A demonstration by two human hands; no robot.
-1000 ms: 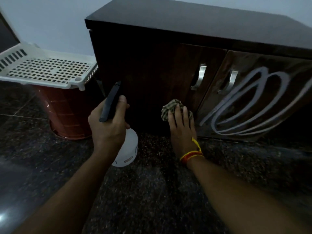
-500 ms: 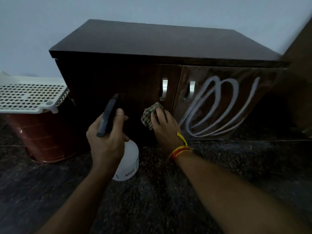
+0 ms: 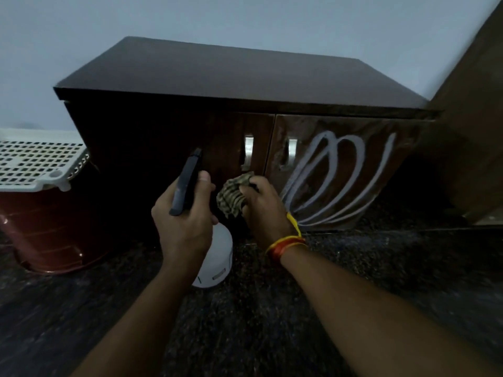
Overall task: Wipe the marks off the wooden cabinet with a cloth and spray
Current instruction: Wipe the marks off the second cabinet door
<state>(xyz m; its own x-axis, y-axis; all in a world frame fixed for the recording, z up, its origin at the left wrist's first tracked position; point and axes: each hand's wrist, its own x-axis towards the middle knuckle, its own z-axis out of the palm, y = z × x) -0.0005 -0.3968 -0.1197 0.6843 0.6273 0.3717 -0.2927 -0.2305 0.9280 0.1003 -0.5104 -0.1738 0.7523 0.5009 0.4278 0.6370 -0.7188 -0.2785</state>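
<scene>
Marks [image 3: 337, 178]: white loops on right door, rightward of both hands; right hand [image 3: 265, 205], bunching cloth [image 3: 231, 197], lay nearer; left hand [image 3: 185, 221] gripped spray bottle [image 3: 215, 257].

Head view, looking down, close to cabinet [image 3: 245, 85].

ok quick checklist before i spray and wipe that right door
1. Spray bottle held: ok, left hand grips its dark trigger head.
2. Nozzle aim: not ok, it points at the left door, not the marks.
3. Cloth held: ok, bunched in the right hand.
4. Marks left: not ok, white loops cover the right door.
5. Doors shut: ok, both sit closed.
6. Liquid in bottle: cannot tell.
</scene>
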